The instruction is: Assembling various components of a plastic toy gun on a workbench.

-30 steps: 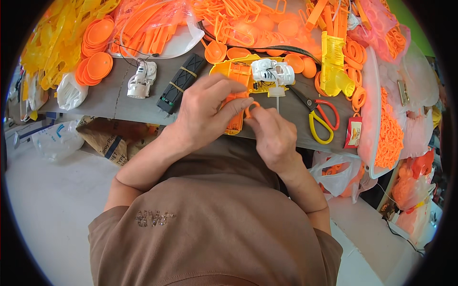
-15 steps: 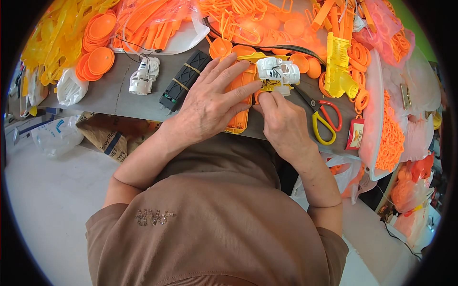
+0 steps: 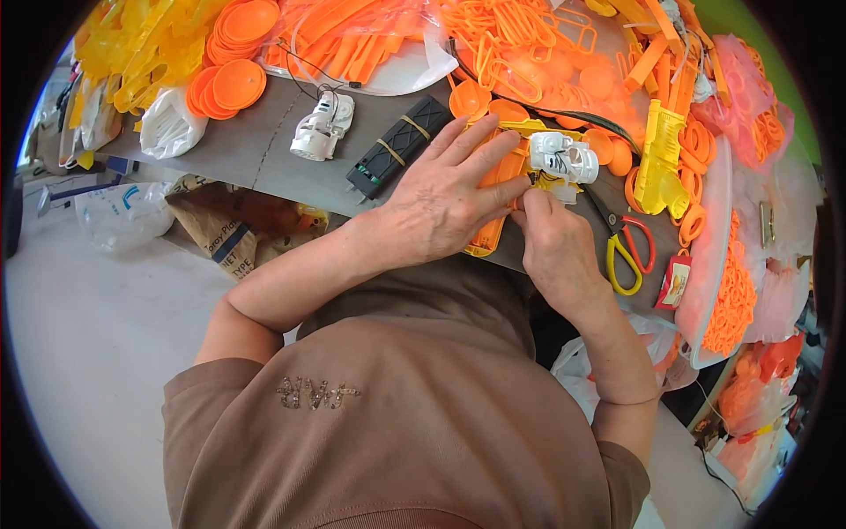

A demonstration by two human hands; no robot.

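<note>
My left hand (image 3: 451, 201) lies flat with fingers spread over an orange plastic housing (image 3: 486, 240), holding it down at the bench's front edge. At the housing's right side, my right hand (image 3: 560, 245) has thumb and fingers pinched together. What they grip, if anything, is hidden behind the fingertips. Just beyond the fingertips, a white plastic mechanism with thin dark wires (image 3: 564, 159) sits on a yellow part. A black box with a tan band around it (image 3: 403, 148) rests left of the housing. To the right lie scissors with one red and one yellow handle (image 3: 625, 257).
A second white mechanism (image 3: 322, 129) lies at left, near stacked orange discs (image 3: 238, 85). Yellow parts (image 3: 141, 53) are heaped far left. Orange clips (image 3: 511, 40) and a yellow housing (image 3: 661, 163) lie behind. A tub of small orange rings (image 3: 730, 291) stands at right.
The whole view has shifted, so the bench things appear farther right. Both hands stay at the housing, the right still pinching beside the white mechanism.
</note>
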